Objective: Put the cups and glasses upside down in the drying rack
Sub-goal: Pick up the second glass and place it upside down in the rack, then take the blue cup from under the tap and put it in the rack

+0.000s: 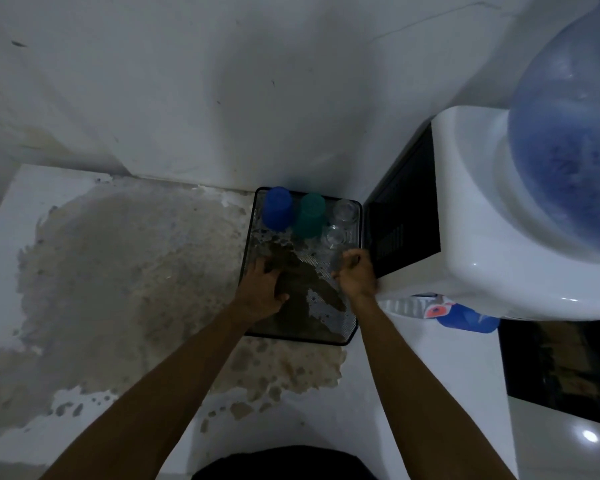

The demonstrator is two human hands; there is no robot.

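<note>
Our right hand (355, 277) is curled into a closed grip at the right edge of the drying rack (352, 327), a little right of the frame's centre; something clear and blurred seems to sit in the fingers, perhaps a glass, but we cannot tell for sure what it is. Our left hand (264, 292) lies spread and flat on the rack's mesh near its left edge, fingers apart, gripping nothing. The rack is a black wire-mesh tray resting on a white counter (32, 209), with a dark wet patch across its middle. Along its far edge, just above our hands in the frame, stand a blue cup (277, 208) and a green cup (309, 214) side by side, both bottom up, touching or nearly so. To their right two clear glasses (346, 210) sit one behind the other, the nearer one (335, 234) just above our right hand; they look upturned, though the dim light leaves that unsure. A large brownish stain (118, 271) spreads over the counter to the left of the rack and below it. At the right of the frame a white water dispenser (471, 237) stands just beside the rack, carrying a big blue bottle (568, 133) in the upper right corner.
</note>
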